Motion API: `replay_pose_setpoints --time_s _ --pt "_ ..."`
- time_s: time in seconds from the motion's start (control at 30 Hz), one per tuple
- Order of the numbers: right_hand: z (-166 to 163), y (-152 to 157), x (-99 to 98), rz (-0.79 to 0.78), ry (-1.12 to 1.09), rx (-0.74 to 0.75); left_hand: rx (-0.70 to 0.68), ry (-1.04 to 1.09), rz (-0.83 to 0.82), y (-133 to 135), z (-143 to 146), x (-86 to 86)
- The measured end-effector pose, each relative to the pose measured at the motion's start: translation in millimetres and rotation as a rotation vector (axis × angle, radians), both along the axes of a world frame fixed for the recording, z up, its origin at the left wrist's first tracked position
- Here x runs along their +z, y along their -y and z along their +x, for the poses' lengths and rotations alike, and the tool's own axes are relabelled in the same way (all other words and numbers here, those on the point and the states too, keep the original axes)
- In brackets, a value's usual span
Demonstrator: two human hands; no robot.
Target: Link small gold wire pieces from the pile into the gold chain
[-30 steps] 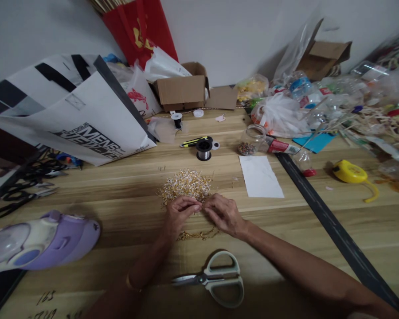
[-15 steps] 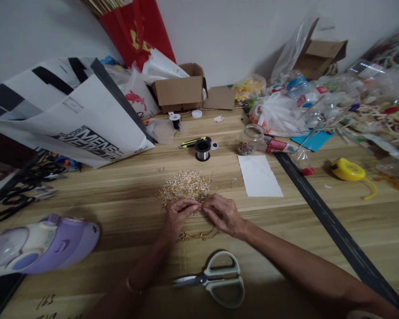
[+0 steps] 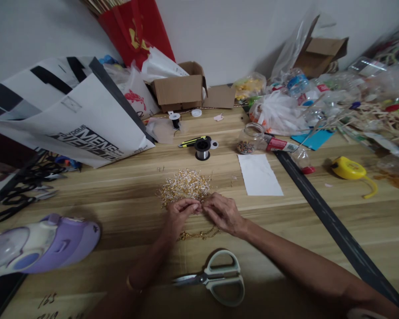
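Note:
My left hand [image 3: 182,214] and my right hand [image 3: 223,213] meet fingertip to fingertip over the wooden table [image 3: 133,190]. Both are closed in a pinch; what lies between the fingertips is too small to make out. Just beyond them spreads a pile of small gold and clear beaded pieces [image 3: 185,184], its near edge partly hidden by my fingers. A gold chain [image 3: 199,235] lies below my hands, on the near side. Closer to me, scissors with pale handles [image 3: 224,278] rest flat, blades pointing left.
Beyond the pile stand a wire spool [image 3: 202,149], a utility knife [image 3: 193,141] and a bead jar [image 3: 249,139]. White paper [image 3: 260,175] and a yellow tape measure [image 3: 349,168] lie right. A purple-white appliance [image 3: 46,246] and a large paper bag [image 3: 86,119] occupy the left.
Almost nothing differs. My two hands stay pinched together in the same place, with only a very slight shift of the fingers.

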State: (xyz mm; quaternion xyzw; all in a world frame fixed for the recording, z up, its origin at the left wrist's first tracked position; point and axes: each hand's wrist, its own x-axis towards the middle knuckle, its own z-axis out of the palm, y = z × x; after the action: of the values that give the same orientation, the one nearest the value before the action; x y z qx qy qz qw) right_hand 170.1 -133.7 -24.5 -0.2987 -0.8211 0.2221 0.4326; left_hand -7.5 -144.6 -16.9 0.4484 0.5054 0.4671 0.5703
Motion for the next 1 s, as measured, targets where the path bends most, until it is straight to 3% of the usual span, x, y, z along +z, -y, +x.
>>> replay_pose_setpoints --time_s 1.0 --pt "1.5 -0.6 -1.8 0.003 0.037 -0.022 -0.029 -0.026 0.052 -1.4 -3.2 -1.7"
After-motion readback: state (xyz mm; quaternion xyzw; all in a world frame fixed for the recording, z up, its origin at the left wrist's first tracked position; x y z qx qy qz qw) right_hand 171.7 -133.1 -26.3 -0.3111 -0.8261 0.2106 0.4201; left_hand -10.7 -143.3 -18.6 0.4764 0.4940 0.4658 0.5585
